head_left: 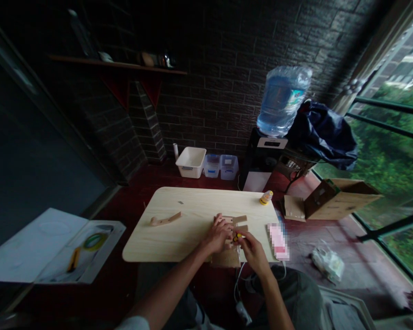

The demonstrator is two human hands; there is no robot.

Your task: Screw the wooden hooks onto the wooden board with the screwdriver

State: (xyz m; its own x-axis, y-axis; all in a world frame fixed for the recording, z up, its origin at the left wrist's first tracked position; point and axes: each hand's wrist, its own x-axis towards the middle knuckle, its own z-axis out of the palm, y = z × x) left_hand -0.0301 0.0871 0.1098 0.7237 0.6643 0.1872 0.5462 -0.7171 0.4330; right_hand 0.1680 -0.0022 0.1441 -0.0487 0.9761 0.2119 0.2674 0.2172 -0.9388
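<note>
My left hand (pixel 220 234) lies over a light wooden piece with small holes (pixel 228 220), near the front edge of the table, its fingers curled onto it and hiding much of it. Close beside it, my right hand (pixel 250 245) pinches a short yellow-and-black screwdriver (pixel 237 237); its tip is hidden by the fingers. Brown cardboard (pixel 226 258) lies under both hands and sticks out past the table edge. A slotted flat piece (pixel 241 222) sits just beyond my right hand. Farther left on the tabletop lies a wooden arm-shaped part (pixel 167 220).
The pale table (pixel 192 201) carries a yellow-capped bottle (pixel 266 197) at back right and a blurred pink item (pixel 278 241) at its right edge. An open white case (pixel 89 256) stands left. Bins (pixel 192 162), a water dispenser (pixel 266 156) and a cardboard box (pixel 340 201) stand beyond.
</note>
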